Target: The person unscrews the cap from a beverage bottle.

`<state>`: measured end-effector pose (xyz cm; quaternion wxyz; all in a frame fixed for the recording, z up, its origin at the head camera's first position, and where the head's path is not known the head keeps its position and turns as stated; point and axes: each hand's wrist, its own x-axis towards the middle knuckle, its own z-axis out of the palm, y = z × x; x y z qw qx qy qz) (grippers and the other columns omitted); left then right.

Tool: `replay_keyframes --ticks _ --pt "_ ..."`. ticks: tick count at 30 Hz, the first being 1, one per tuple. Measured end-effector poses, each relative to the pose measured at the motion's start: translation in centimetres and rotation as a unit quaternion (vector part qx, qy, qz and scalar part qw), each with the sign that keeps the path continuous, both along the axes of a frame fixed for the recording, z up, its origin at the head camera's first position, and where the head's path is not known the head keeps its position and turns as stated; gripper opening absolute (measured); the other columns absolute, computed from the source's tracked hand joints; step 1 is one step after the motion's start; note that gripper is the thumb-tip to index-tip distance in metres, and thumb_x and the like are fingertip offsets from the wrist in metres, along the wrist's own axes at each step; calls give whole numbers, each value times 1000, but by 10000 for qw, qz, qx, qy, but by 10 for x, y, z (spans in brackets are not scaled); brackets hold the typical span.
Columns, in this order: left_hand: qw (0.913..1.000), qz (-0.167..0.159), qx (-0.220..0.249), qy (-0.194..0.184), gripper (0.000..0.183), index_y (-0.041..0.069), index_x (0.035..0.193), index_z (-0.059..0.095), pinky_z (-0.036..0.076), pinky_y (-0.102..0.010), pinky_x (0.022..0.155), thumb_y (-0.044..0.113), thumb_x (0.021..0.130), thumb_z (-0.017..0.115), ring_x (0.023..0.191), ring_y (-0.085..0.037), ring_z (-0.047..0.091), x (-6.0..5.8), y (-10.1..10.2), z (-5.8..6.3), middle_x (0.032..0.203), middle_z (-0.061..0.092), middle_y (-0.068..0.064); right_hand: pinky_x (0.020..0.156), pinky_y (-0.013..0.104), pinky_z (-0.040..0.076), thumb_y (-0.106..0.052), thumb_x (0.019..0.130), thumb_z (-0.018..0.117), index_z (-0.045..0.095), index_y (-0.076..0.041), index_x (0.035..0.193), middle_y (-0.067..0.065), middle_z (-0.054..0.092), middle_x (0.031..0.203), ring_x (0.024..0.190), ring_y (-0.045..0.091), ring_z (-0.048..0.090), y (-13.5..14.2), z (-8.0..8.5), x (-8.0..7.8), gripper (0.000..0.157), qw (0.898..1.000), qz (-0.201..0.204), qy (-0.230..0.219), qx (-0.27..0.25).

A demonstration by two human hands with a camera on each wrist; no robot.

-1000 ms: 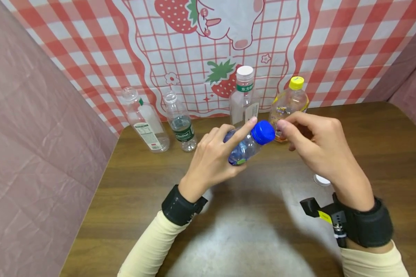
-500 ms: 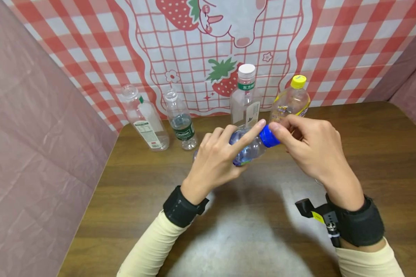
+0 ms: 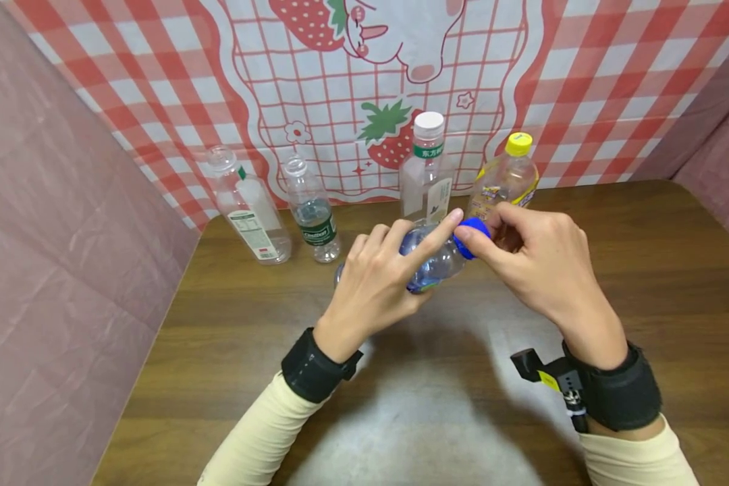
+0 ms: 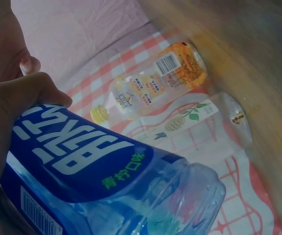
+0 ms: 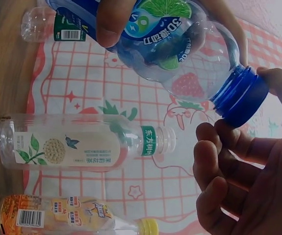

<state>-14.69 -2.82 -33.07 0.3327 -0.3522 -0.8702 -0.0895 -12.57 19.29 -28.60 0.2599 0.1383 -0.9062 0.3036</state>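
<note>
My left hand grips a clear plastic drink bottle with a blue label, index finger stretched along its shoulder. It is held tilted above the table, neck toward the right. My right hand pinches the blue cap on its neck between thumb and fingers, the other fingers curled below. In the left wrist view the clear base end of the blue-labelled bottle points away from the hand. The right wrist view shows the cap seated on the neck, with a blue ring beneath it.
Behind stand a white-capped bottle and a yellow-capped bottle. To the left, two uncapped clear bottles stand: a taller one and one with a green label. All are on the wooden table, before a red-checked cloth.
My right hand has moved left, and its thumb and fingers have come onto the blue cap. The bottle has tipped nearer to level. The white cap on the table is now hidden behind my right hand.
</note>
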Motion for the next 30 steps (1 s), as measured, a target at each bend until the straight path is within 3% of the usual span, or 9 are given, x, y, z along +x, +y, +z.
replay_keyframes --ticks 13,22,30 --pt "9994 -162 110 -283 98 36 160 37 40 -31 60 48 75 84 83 -20 52 -3 -1 -3 115 60 -2 55 24 36 -39 88 80 71 -14 84 -3 59 64 59 8 50 1 -1 0 27 9991 363 57 230" --pt "9990 -269 179 -319 103 36 160 37 41 -31 61 46 71 88 83 -20 51 -3 0 -4 116 59 -1 52 23 32 -36 83 85 70 -14 81 -4 55 61 55 6 45 5 0 -1 26 9981 450 300 282" --pt "9980 -342 194 -485 103 35 160 36 40 -30 61 44 72 87 82 -19 51 -3 0 -3 116 59 -1 52 23 33 -34 82 86 72 -13 84 -4 55 62 56 6 46 6 1 0 25 9974 544 257 389"
